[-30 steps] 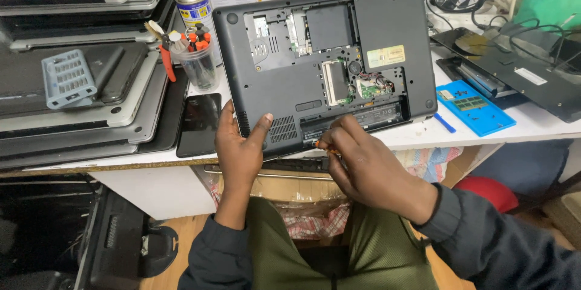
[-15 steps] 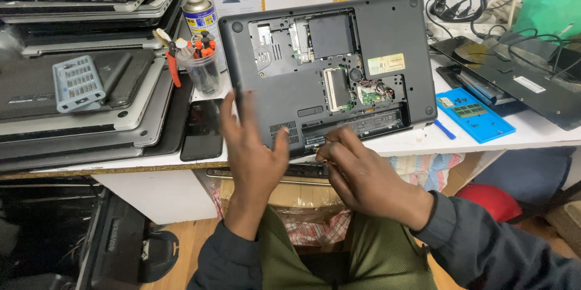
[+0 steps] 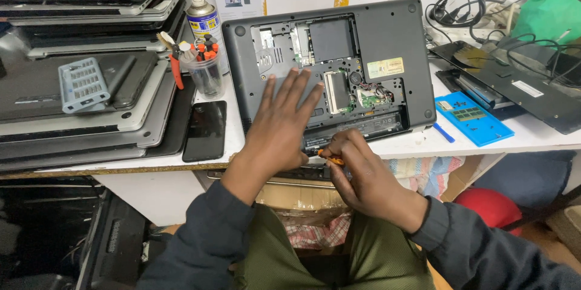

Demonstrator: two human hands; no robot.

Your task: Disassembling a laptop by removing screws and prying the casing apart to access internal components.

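Observation:
A dark grey laptop point(image 3: 387, 36) lies upside down on the white table point(image 3: 526, 138), its bottom covers off and boards showing. My left hand point(image 3: 281, 123) lies flat on the laptop's near left part, fingers spread. At the near edge of the laptop, my right hand point(image 3: 363, 175) is closed on a small orange-handled screwdriver point(image 3: 331, 158), its tip hidden by my fingers.
A stack of laptops point(image 3: 78, 78) fills the left side, with a grey-blue plastic part point(image 3: 83, 84) on top. A clear cup of tools point(image 3: 204, 69), a spray can point(image 3: 203, 20) and a black phone point(image 3: 206, 129) stand beside it. A blue tray point(image 3: 475, 117) and cabled devices point(image 3: 520, 78) lie right.
My left hand has moved up from gripping the laptop's near edge and now lies flat on its underside. The right hand stays at the near edge with the screwdriver.

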